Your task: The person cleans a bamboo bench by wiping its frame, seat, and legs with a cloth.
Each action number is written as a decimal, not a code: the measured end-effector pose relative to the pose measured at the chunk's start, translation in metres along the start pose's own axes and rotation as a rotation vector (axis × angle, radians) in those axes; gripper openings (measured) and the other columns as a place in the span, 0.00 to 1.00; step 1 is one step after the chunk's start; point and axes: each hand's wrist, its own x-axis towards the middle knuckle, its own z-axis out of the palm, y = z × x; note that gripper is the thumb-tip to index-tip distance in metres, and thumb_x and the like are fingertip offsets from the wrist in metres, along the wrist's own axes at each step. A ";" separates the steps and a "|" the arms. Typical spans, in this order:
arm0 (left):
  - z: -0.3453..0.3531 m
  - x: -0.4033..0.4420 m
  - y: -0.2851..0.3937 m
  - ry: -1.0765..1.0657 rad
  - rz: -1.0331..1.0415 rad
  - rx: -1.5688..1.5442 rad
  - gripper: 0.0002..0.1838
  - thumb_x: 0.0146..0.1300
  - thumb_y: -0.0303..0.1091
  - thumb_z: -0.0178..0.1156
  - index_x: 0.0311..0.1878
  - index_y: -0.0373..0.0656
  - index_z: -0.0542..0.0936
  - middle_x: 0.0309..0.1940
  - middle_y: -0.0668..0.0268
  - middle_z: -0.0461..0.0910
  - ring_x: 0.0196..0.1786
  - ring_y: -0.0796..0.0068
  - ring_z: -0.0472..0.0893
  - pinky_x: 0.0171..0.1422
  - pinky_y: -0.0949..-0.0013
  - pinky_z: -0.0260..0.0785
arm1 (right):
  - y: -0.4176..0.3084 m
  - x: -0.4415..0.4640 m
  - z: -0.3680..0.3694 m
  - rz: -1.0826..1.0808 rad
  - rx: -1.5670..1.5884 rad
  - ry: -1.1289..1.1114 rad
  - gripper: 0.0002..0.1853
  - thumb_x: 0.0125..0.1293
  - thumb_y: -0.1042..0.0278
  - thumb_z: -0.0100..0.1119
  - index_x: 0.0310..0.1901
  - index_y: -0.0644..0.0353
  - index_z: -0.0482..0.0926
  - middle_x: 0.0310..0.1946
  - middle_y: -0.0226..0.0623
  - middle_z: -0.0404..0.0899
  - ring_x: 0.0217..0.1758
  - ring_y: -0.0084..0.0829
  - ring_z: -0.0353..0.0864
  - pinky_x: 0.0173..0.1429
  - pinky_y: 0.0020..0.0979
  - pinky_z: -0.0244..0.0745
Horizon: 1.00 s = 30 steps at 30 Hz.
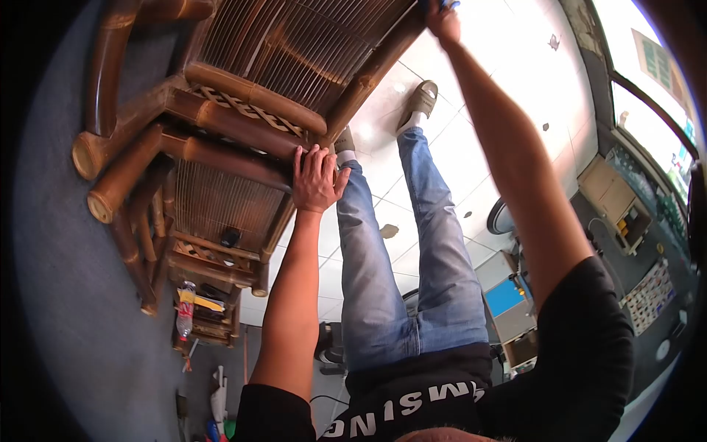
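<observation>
A brown bamboo chair or bench [243,92] with a slatted surface fills the upper left of the head view. My left hand [318,177] lies on the end of one of its thick bamboo rails [236,132], its fingers stretched out and slightly apart. At the top edge, my right hand [445,26] is closed round a small blue thing [448,4], close to the far end of the long bamboo edge pole [379,66]. The frame cuts off the blue thing, so its kind does not show.
More bamboo seating [221,206] stands at the lower left, with a plastic bottle [185,309] on a piece behind it. My shoes [420,99] are on the white tile floor [515,81]. Wooden cabinets [615,195] and a window [648,96] are at the right.
</observation>
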 end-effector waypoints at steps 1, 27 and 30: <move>0.000 0.003 -0.001 0.005 0.000 -0.005 0.21 0.72 0.53 0.58 0.50 0.44 0.80 0.52 0.59 0.79 0.63 0.55 0.78 0.78 0.41 0.59 | -0.009 -0.045 0.013 -0.118 -0.056 0.251 0.24 0.75 0.49 0.51 0.64 0.54 0.79 0.65 0.77 0.69 0.45 0.69 0.85 0.53 0.57 0.82; 0.002 0.009 -0.001 -0.116 -0.053 -0.002 0.22 0.70 0.53 0.60 0.52 0.44 0.79 0.55 0.60 0.78 0.68 0.56 0.75 0.83 0.42 0.53 | 0.013 0.202 -0.157 -0.083 -0.037 -0.111 0.28 0.72 0.51 0.48 0.72 0.46 0.69 0.57 0.61 0.80 0.51 0.57 0.85 0.59 0.53 0.78; -0.005 0.008 0.004 -0.150 -0.077 0.023 0.22 0.71 0.53 0.59 0.54 0.44 0.79 0.55 0.60 0.78 0.69 0.56 0.74 0.83 0.41 0.53 | 0.049 0.217 -0.095 -0.135 -0.157 -0.143 0.31 0.71 0.52 0.49 0.74 0.48 0.67 0.63 0.67 0.75 0.56 0.65 0.82 0.65 0.57 0.75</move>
